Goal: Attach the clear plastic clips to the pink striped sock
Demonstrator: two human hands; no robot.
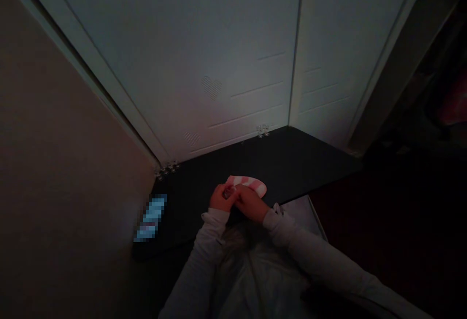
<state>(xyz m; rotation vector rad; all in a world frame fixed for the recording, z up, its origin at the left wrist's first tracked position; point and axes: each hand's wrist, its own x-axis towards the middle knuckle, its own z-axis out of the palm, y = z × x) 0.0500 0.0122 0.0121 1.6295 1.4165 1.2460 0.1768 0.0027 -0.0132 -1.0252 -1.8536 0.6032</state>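
Observation:
In the dim head view, a pink-and-white striped piece (258, 186), rounded at one end like a sock, shows just beyond my hands over the black tabletop. My left hand (221, 197) is closed, its fingertips at the near-left end of the piece. My right hand (251, 203) is also closed and meets the left one there, fingers pinched together. A small dark patch shows between the left thumb and fingers; I cannot make out what it is. My hands partly cover the striped piece.
The black tabletop (292, 158) runs against white panels (164, 56) with embossed hearts and lines. Small clear round objects stand at its back edge, in one cluster (263, 130) and another cluster (167, 168). A bright, pixelated rectangle (151, 218) lies at the left, beside a brownish wall (65, 163).

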